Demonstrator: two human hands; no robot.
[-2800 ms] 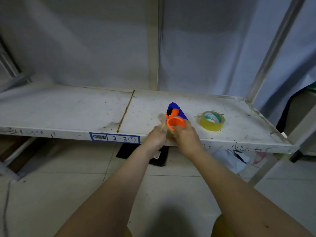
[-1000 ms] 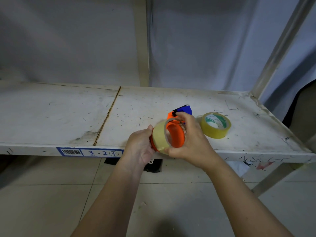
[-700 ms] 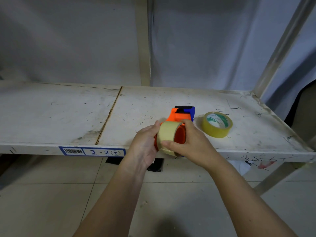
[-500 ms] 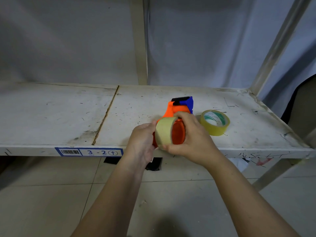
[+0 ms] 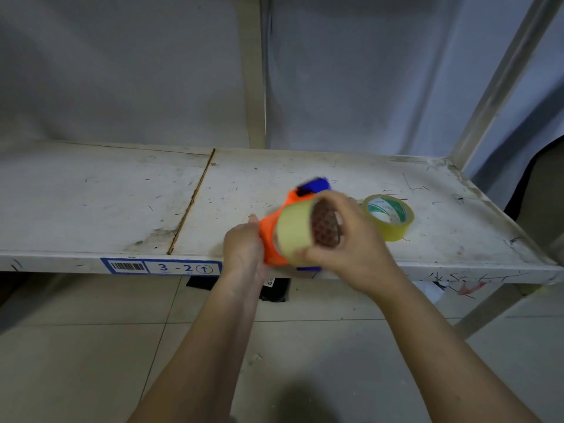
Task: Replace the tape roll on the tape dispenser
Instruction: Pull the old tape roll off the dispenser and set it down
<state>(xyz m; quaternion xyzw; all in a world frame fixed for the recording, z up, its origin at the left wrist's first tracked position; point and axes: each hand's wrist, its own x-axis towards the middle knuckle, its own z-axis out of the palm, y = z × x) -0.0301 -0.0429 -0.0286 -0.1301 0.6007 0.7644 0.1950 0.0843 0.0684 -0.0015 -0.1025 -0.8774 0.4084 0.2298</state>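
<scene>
The orange and blue tape dispenser is held over the front edge of the white shelf, blurred by motion. My left hand grips its orange body from the left. My right hand holds a pale yellow tape roll against the dispenser's right side, fingers wrapped around the roll's rim. The roll's brown inner core faces right. Whether the roll still sits on the hub is hidden. A second yellow tape roll with a green and white core lies flat on the shelf just right of my right hand.
A blue label reading 3-2 is stuck on the shelf's front edge. Metal uprights stand behind the shelf and at the right, with grey sheeting behind. Dark items lie on the tiled floor under the shelf.
The dispenser has tilted, its blue end swinging back and right. The pale yellow roll has shifted right, away from the orange body, its core now facing right.
</scene>
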